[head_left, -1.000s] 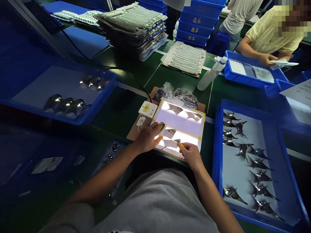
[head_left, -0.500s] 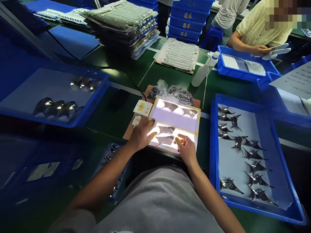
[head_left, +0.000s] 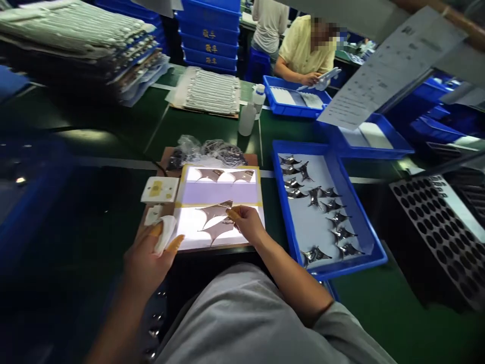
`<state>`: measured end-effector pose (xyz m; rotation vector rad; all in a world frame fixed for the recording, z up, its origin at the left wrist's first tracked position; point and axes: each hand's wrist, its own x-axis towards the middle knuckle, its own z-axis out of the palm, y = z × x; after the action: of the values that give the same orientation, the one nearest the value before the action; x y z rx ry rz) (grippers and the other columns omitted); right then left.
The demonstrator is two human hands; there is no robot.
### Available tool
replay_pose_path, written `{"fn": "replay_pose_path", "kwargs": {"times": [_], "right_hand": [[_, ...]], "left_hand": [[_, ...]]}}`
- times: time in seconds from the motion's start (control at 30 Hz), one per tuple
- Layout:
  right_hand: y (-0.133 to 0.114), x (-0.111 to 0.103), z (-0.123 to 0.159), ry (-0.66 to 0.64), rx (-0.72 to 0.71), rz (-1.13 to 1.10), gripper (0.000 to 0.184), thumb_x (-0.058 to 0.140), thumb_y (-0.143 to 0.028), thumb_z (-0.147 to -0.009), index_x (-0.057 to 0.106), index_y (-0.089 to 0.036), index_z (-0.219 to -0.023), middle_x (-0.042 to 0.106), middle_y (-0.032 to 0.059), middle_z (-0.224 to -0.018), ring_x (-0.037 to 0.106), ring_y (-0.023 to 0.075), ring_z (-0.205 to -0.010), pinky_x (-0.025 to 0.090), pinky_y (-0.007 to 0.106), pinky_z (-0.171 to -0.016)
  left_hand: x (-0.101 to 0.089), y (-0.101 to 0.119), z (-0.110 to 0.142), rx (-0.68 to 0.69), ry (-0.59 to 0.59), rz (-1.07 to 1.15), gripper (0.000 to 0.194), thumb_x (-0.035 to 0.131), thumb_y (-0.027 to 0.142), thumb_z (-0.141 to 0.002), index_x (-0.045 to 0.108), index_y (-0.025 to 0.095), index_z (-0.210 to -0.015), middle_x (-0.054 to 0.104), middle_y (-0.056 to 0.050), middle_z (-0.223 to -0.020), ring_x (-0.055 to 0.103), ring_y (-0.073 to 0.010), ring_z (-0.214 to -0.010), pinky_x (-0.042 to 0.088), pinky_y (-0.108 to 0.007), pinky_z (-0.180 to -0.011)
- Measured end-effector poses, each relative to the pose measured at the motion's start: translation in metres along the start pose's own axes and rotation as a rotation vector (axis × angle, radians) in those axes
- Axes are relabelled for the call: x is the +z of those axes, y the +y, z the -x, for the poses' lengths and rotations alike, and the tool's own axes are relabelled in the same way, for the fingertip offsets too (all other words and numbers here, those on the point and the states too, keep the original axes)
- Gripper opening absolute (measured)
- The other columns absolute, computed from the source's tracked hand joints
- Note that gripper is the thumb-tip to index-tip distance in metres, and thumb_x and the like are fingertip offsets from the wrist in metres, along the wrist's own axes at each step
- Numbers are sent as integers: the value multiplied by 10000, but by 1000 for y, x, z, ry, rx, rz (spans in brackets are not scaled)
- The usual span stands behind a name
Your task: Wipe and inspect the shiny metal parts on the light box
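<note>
Pointed grey piece: on the lower bright strip of the lit panel, its dark right end up against the right hand's fingertips.
Lower grey piece: of similar outline, just below the first on the same strip, its right end also close to those fingertips.
Right hand: thumb and fingers drawn together at the right ends of the two pieces, yellow covers on the fingertips; cannot tell whether it pinches a piece or only touches it.
Left hand: grasping a folded white cloth between thumb and fingers, at the near left corner of the panel.
Lit panel: edged with yellow tape, with two more grey shapes side by side on its upper strip.
White switch box: just beside the panel's left edge.
Clear plastic bag: behind the panel, dark contents inside.
Blue tray: right of the panel, pale-lined, holding shiny pointed metal pieces.
Frosted bottle: upright on the green table beyond the panel.
Co-worker: in a yellow top, holding slim white parts over another blue tray.
</note>
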<state>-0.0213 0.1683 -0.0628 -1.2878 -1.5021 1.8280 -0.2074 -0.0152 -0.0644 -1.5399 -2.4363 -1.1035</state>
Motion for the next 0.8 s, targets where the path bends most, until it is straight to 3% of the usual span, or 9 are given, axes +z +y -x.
{"fn": "replay_pose_path", "kwargs": {"times": [0.07,0.17,0.27,0.33,0.43,0.57,0.67,0.8], "right_hand": [[-17,-47,13,61,-77,-39,474,745,-659,-697,678,-196,-779,554,-23,-597,381,92,-488,283,228,-447],[-33,-142,46,284,-177,-31,450,785,-602,-703,691,-197,-876,578,-20,-654,366,91,-498,239,230,-447],[-25,-229,73,505,-135,115,487,789,-620,-690,698,-189,-898,537,-36,-601,326,96,-482,217,247,-452],[-9,-262,79,542,-90,187,508,772,-646,-687,694,-177,-866,538,-35,-583,329,100,-483,232,252,-465],[17,-275,72,517,-56,229,506,757,-651,-677,683,-163,-790,524,-36,-547,341,103,-485,250,255,-476],[37,-261,48,448,-35,274,495,708,-651,-711,679,-159,-760,521,-40,-539,359,102,-482,274,251,-475],[43,-260,36,437,-21,338,494,665,-617,-776,718,-143,-902,576,-29,-577,415,115,-481,314,250,-482],[45,-279,46,545,13,519,448,654,-483,-850,714,-137,-1129,683,18,-698,542,152,-549,403,271,-561]], "left_hand": [[2,1,-5,-35,-2,3,400,677,451,-904,677,208,-1221,718,-110,-1265,677,-339,-1195,551,-462,-1067],[10,7,-11,-79,-5,-3,440,691,490,-877,698,220,-1224,732,-95,-1247,688,-344,-1173,553,-475,-1063],[21,18,-16,-81,7,-29,455,683,523,-870,721,212,-1199,742,-102,-1216,704,-348,-1128,584,-476,-998],[29,26,-20,-38,-3,-38,446,677,527,-871,727,218,-1188,758,-92,-1154,723,-337,-1057,603,-468,-939],[36,36,-25,21,-19,-22,430,694,501,-872,711,258,-1225,771,-50,-1114,735,-304,-1017,613,-417,-886],[35,46,-25,24,-35,-40,434,711,497,-866,713,258,-1229,770,-54,-1155,734,-312,-1051,607,-412,-901],[32,49,-22,51,-37,-53,436,707,481,-870,716,229,-1227,765,-86,-1174,734,-335,-1059,608,-441,-910],[30,48,-17,31,-6,-75,447,686,503,-893,694,284,-1282,760,-81,-1187,724,-356,-1094,605,-510,-935]]}}
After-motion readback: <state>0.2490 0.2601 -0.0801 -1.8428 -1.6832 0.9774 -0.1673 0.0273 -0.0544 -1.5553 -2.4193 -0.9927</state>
